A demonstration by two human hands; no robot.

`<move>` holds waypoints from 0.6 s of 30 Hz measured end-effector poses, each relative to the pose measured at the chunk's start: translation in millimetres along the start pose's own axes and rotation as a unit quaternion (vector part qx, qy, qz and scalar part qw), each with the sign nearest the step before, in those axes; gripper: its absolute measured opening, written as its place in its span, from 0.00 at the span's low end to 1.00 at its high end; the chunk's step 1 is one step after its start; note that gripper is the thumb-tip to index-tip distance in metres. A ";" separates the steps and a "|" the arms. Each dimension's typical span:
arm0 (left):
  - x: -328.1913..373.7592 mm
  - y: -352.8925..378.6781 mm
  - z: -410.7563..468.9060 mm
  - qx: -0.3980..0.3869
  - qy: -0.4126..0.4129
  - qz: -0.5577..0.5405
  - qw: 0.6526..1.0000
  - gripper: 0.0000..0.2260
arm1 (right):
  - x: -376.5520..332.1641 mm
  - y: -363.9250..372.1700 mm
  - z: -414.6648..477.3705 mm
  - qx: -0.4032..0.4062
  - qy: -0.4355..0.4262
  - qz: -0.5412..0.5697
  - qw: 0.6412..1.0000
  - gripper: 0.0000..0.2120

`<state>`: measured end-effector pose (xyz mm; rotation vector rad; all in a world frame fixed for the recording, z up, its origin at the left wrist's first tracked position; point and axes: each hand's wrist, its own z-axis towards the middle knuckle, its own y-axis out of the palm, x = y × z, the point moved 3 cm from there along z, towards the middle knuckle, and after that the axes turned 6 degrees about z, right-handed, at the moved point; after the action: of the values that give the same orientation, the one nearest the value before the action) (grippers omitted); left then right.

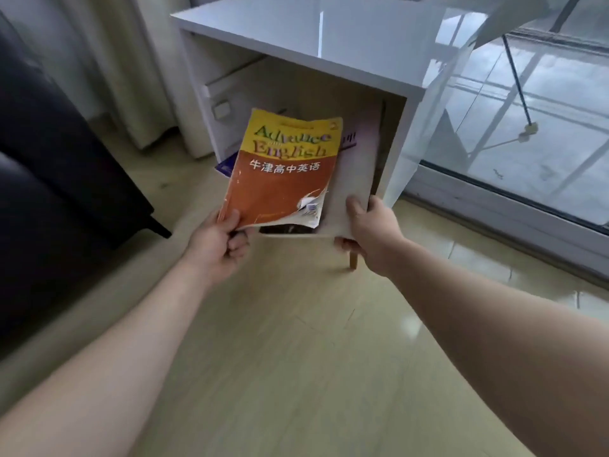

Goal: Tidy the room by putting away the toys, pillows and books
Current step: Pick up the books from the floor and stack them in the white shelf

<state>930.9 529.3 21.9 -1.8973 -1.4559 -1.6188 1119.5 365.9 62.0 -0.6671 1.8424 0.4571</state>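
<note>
The orange and yellow book [283, 173] is held in the air just in front of the open compartment of the white cabinet [296, 37], cover up and readable. Its long axis runs from the near spine corner away toward the cabinet, with the yellow title end farthest and leaning a little to the right (the cover's near right corner is torn and curled). The left hand [219, 249] pinches that near left corner, thumb on the cover and fingers curled beneath. Partly under it and to its right lies a larger pale book [352, 179], also lengthwise toward the cabinet, its far end at the compartment's mouth. The right hand [372, 232] grips its near right corner, thumb on top. The hands are apart, one book in each. Inside the compartment, against its left wall, sits a white box [227, 94] with a small label holder. A blue corner [225, 166] shows at the front lower left edge, mostly hidden by the orange book. The cabinet stands on a pale wood floor [280, 324], with a dark sofa [49, 159] to the left and a glass door [527, 127] to the right.
</note>
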 end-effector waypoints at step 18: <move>-12.3 50.6 106.3 0.074 -0.023 0.431 0.899 0.12 | 87.7 -46.8 6.7 0.032 0.194 0.002 0.980 0.05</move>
<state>1036.1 576.0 -6.0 -2.0460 -0.5403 -1.0006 1130.6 314.0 -22.2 -0.7479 2.2153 0.2797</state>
